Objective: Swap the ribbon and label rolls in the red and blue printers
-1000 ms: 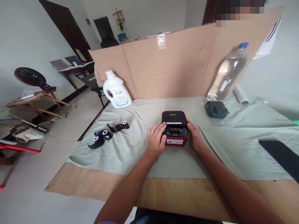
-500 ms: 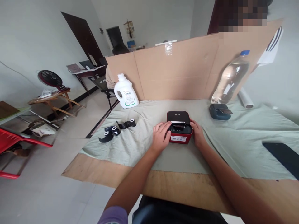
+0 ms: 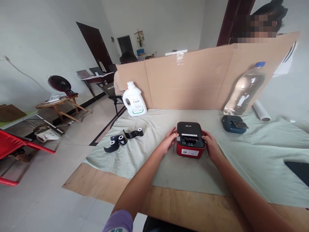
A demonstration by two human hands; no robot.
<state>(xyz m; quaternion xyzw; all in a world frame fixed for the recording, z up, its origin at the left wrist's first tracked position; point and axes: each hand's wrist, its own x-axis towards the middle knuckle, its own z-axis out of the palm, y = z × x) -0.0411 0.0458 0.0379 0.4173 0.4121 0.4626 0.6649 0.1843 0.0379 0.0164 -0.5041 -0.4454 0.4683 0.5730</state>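
Observation:
A red and black box-shaped device (image 3: 190,140) with a white label on its front stands on the pale green cloth (image 3: 169,174). My left hand (image 3: 169,141) is at its left side, thumb at the top edge, fingers apart. On the other side, my right hand (image 3: 212,146) touches the right edge with thumb and fingers, none of them wrapped round it. The device's black lid looks closed, with a slot near the front. Several black rolls (image 3: 122,140) with loose strips lie to the left on the cloth.
Behind the cloth stands a cardboard panel (image 3: 185,83). A white jug (image 3: 135,101) is at its left; a clear bottle (image 3: 245,88), a dark blue device (image 3: 234,124) and a white roll (image 3: 262,111) are right. A phone (image 3: 298,170) lies far right. A person's head shows above the panel.
The view has shifted, so the scene sits lower. My left hand has moved off the device's top front to its left side. The right hand stays at the right side.

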